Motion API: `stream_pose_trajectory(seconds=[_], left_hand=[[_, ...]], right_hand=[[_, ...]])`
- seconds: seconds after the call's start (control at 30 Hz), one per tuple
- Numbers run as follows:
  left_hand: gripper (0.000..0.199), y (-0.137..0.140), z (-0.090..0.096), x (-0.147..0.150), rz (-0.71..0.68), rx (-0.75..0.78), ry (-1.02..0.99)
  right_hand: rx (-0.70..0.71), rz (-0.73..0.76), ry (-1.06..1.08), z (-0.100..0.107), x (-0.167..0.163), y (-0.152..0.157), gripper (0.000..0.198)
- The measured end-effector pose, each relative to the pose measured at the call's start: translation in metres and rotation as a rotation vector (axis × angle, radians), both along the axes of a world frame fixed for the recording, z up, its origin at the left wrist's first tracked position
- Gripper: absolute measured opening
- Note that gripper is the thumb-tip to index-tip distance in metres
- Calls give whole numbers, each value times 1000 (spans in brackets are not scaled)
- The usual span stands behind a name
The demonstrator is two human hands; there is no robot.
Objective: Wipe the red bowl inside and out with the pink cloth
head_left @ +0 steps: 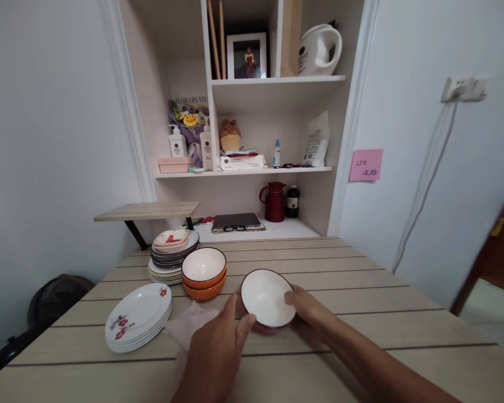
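A white-lined bowl (264, 296) with a dark rim is tilted toward me above the table. My right hand (304, 308) grips its right side, thumb over the rim on the inner wall and fingers behind. At the lower left rim, the thumb of my left hand (218, 347) presses against the bowl; the index finger lies along its left side and the other fingers are hidden. A thin pale pink cloth (192, 321) lies partly under my left hand. Left of the bowl stand stacked orange bowls (204, 286) with white insides.
White plates with red flowers (138, 316) are stacked at the left. Behind them rises a mixed stack of plates and small dishes (174, 254), near a raised wooden shelf (147, 211). A red jug (274, 201) and a closed laptop (236, 220) sit at the back.
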State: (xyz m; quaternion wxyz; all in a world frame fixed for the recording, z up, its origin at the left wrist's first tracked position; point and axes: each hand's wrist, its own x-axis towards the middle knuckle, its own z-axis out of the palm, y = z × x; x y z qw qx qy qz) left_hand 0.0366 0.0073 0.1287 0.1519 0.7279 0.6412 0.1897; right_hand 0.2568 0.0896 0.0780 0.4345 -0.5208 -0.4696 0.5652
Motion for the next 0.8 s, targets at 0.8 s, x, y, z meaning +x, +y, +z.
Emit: stream_pose_trajectory(seconds=[0.8], left_hand=[[44, 42, -8, 32, 18, -33, -273]], right_hand=[[58, 53, 671, 13, -1, -41, 82]])
